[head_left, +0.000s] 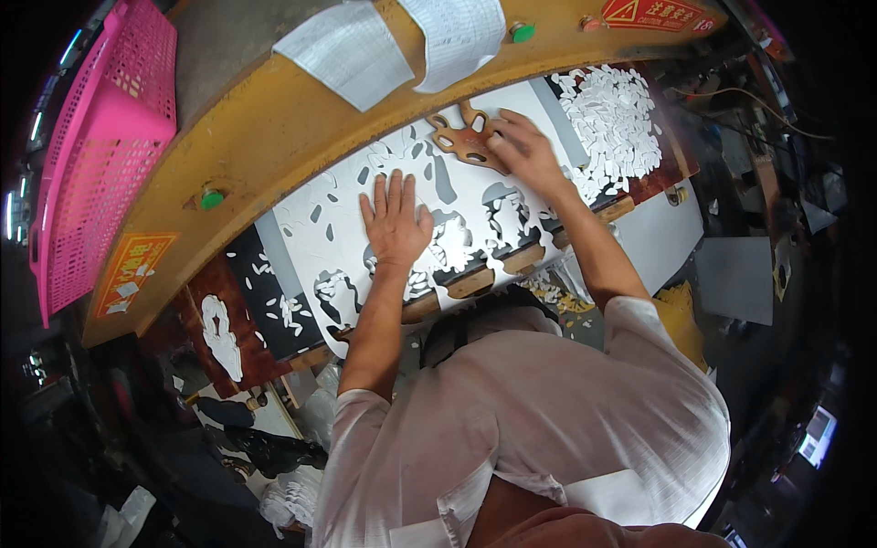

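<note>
A large white sheet [475, 196] with many cut-out holes lies on the dark bed of a yellow machine. My left hand [395, 219] presses flat on it, fingers spread, holding nothing. My right hand [523, 151] rests on a brown wooden cutting die [464, 139] with curved openings, set on the sheet's far edge under the yellow arm. The fingers lie on the die's right side; they press it rather than wrap around it.
A yellow machine arm [274, 119] with green buttons [212, 197] arches over the bed. White cut pieces [614, 119] are piled at the right, a few more at the left [219, 333]. A pink plastic basket [105, 137] sits far left. Paper sheets [352, 50] hang on the arm.
</note>
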### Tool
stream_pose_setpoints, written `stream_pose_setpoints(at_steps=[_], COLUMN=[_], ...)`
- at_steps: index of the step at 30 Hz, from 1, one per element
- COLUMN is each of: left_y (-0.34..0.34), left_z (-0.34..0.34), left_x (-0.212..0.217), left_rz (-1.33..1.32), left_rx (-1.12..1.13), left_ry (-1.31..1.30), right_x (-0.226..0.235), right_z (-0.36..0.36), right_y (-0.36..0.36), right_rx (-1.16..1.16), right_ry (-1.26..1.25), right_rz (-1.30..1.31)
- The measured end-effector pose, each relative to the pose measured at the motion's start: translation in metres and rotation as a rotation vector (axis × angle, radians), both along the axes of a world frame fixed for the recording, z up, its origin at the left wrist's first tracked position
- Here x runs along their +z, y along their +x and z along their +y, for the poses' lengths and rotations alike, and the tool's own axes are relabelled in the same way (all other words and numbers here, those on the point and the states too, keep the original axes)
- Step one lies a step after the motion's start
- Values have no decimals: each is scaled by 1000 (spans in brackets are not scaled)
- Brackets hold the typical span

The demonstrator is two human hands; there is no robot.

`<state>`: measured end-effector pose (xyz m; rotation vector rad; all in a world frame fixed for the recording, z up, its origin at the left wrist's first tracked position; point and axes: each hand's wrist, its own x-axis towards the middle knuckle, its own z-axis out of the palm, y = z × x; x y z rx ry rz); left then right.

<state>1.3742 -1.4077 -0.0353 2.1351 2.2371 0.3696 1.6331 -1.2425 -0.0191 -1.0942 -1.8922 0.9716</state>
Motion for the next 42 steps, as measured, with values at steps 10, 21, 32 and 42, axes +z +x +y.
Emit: stream_pose_setpoints(at_steps=[10,21,32,42], left_y=[161,165,141,147], left_z=[-2,100,461,585], left_x=[1,-152,-272,-305], left_rz=[-347,-16,54,-12], left_rx=[41,102,64,63], left_ry=[-65,-27,17,68], right_x=[-63,-113,-318,-351], right_z=[4,128,408,532], right_y=[207,134,116,112], right_rx=[-226,-93,126,53], right_ry=[-592,-43,92,93], right_rz=[105,73,-372,-370])
